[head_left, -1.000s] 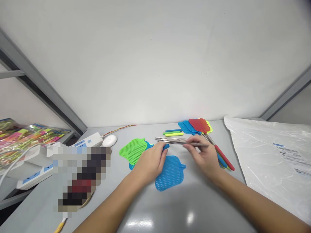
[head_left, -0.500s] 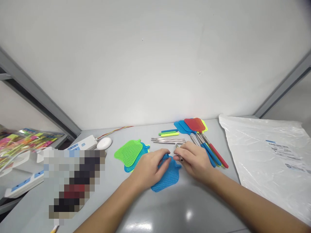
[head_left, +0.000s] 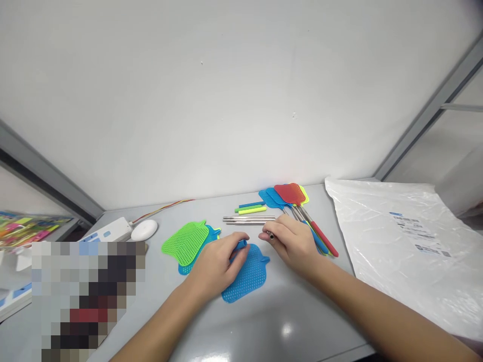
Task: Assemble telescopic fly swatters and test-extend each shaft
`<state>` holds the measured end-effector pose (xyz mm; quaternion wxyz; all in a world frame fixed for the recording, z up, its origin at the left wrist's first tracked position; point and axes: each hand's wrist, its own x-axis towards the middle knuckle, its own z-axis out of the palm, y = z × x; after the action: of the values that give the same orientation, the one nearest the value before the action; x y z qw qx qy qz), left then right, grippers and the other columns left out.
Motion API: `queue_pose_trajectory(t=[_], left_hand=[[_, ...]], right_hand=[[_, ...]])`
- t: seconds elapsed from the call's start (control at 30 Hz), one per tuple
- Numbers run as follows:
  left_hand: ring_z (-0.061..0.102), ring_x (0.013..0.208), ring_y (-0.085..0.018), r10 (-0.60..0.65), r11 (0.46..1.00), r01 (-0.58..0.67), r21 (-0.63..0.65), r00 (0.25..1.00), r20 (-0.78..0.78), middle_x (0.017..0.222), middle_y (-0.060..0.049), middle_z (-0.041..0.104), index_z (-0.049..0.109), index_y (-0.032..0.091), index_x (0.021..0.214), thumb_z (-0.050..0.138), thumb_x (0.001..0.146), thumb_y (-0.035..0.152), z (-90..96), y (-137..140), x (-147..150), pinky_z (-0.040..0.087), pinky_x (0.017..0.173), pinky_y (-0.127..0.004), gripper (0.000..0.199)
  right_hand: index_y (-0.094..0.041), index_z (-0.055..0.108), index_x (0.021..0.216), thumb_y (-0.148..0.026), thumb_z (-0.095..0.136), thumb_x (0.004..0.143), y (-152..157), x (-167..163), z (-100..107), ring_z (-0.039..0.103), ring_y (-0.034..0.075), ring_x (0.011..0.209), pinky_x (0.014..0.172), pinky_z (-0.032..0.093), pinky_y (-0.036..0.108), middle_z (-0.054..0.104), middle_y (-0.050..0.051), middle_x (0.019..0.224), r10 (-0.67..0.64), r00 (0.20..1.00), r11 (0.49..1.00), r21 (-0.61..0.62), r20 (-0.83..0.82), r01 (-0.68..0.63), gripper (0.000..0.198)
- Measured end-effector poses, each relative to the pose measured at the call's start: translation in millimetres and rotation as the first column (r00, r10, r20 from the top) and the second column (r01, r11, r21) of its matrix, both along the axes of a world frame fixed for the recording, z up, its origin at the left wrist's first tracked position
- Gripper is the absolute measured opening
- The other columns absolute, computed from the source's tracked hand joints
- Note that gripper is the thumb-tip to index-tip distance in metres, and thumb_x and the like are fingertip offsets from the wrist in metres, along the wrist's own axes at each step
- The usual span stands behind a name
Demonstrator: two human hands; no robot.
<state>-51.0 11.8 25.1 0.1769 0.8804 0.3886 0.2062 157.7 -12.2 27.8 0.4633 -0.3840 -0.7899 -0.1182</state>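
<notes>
My left hand (head_left: 217, 264) is closed around a blue foam handle sleeve (head_left: 242, 244), with its hollow end showing between thumb and fingers. In my right hand (head_left: 296, 244) a metal rod (head_left: 271, 235) is pinched, one round end pointing my way; the rest is hidden by the fingers. A small gap separates the sleeve from the rod. Just below the hands lies a blue perforated fly swatter head (head_left: 247, 276) on the grey table. Left of my left hand, a green swatter head (head_left: 186, 242) overlaps another blue head (head_left: 184, 269).
Behind the hands lie several metal rods (head_left: 249, 219) and three sleeves (head_left: 252, 210). Several fly swatters with handles (head_left: 320, 234) are piled at the right. A white plastic mailer (head_left: 377, 241) covers the right side. A power strip (head_left: 109, 231) and white disc (head_left: 144, 230) sit left.
The view has shifted, so the table things sit farther left. The rod in my right hand has turned from upright to pointing its end toward me. My left hand still grips the blue sleeve.
</notes>
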Motion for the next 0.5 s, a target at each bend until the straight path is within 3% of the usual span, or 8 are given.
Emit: queue_pose_trajectory(t=[0.5], left_hand=[[0.057, 0.080, -0.018, -0.012, 0.999, 0.011, 0.037, 1.000, 0.025, 0.090, -0.003, 0.062, 0.054, 0.023, 0.107, 0.038, 0.096, 0.037, -0.4, 2.2, -1.0, 0.043, 0.073, -0.033, 0.024]], right_hand=[[-0.021, 0.061, 0.090, -0.024, 0.051, 0.093, -0.5, -0.3, 1.1, 0.053, 0.013, 0.066, 0.061, 0.039, 0.026, 0.059, 0.002, 0.071, -0.025, 1.000, 1.000, -0.013, 0.017, 0.025, 0.011]])
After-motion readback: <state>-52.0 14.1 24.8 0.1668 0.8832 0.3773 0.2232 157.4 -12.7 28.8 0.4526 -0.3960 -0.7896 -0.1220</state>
